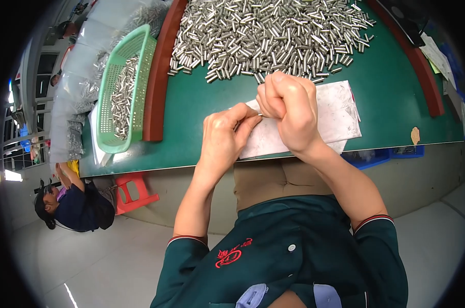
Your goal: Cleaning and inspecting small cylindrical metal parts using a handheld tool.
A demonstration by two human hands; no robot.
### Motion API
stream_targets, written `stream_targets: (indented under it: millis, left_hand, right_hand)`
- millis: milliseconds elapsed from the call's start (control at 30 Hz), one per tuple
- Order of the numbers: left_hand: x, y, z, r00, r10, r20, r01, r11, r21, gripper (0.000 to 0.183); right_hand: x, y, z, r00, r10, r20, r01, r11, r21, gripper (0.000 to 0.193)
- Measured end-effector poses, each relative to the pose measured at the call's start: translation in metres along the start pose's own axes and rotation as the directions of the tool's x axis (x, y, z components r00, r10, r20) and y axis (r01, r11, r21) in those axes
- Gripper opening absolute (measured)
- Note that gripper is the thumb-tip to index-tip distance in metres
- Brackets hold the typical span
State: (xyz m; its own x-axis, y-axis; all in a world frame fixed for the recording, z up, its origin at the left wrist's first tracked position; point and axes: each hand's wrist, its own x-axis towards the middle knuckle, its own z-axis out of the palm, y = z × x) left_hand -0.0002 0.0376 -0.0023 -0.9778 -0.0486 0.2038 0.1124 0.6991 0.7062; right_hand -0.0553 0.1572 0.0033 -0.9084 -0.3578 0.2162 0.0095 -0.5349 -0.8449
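Above a white cloth [337,110] at the table's near edge, my two hands meet. My left hand [224,134] is closed in a pinch, thumb against forefinger, and a tiny shiny end, like that of a metal pin, shows at its fingertips. Right beside it my right hand [294,110] is closed in a fist with the thumb side up; whatever lies inside its fingers is hidden. Just beyond the hands, a wide heap of short, silvery metal pins [273,36] is spread over the green table [191,113].
Left of a brown wooden rail [160,77] stands a green plastic basket [104,113] partly filled with pins. Clear bags [71,102] of metal parts line the far left. Another rail [417,66] bounds the right. A person [78,203] sits lower left near a red stool [135,192].
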Motion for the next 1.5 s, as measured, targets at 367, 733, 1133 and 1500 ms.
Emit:
stream_targets:
  millis: [367, 733, 1133, 1500]
  left_hand:
    - [0.0, -0.018, -0.035, 0.91, -0.245, 0.334, 0.37, 0.119, -0.921, 0.01]
    - [0.002, -0.03, -0.029, 0.88, -0.321, 0.349, 0.383, 0.047, -0.923, 0.022]
    - [0.003, -0.032, -0.028, 0.889, -0.293, 0.352, 0.378, 0.035, -0.925, 0.027]
    - [0.003, -0.001, -0.093, 0.899, -0.222, -0.377, -0.03, 0.828, -0.56, 0.019]
  right_hand:
    - [-0.002, -0.002, -0.006, 0.999, 0.042, -0.004, -0.04, 0.977, 0.211, 0.03]
    - [-0.001, 0.001, -0.008, 0.996, 0.087, 0.017, -0.089, 0.976, 0.2, 0.037]
    - [-0.001, -0.001, -0.01, 0.994, 0.107, 0.016, -0.108, 0.97, 0.219, 0.039]
    - [-0.001, 0.0, -0.011, 0.995, 0.102, 0.004, -0.099, 0.963, 0.252, 0.036]
